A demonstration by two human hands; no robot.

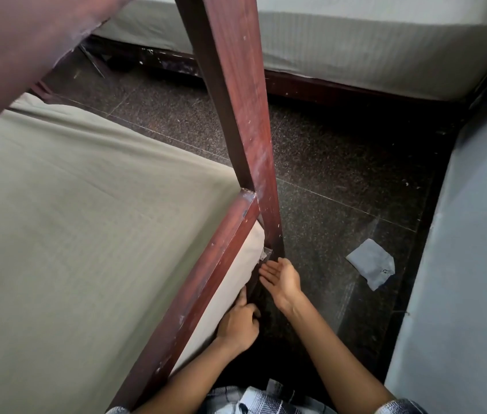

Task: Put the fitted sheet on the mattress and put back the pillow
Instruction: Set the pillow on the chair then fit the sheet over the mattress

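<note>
Two hands work low at the bed's corner, where the fitted sheet (72, 204) already lies smooth and olive-grey over the top of the mattress (237, 264). The mattress sits inside the wooden frame, its pale side showing below the side rail (206, 279). The left hand (237, 321) presses against that side with one finger stretched up and the others curled; whether they pinch the hem cannot be told. The right hand (281, 277) is spread wide, palm up, holding nothing, just beside the foot of the post (245, 115).

The step looks like tucking this corner; next the hem likely needs pulling under the mattress. No pillow is in view. A grey scrap of cloth (370, 262) lies on the dark floor (341, 174).
</note>
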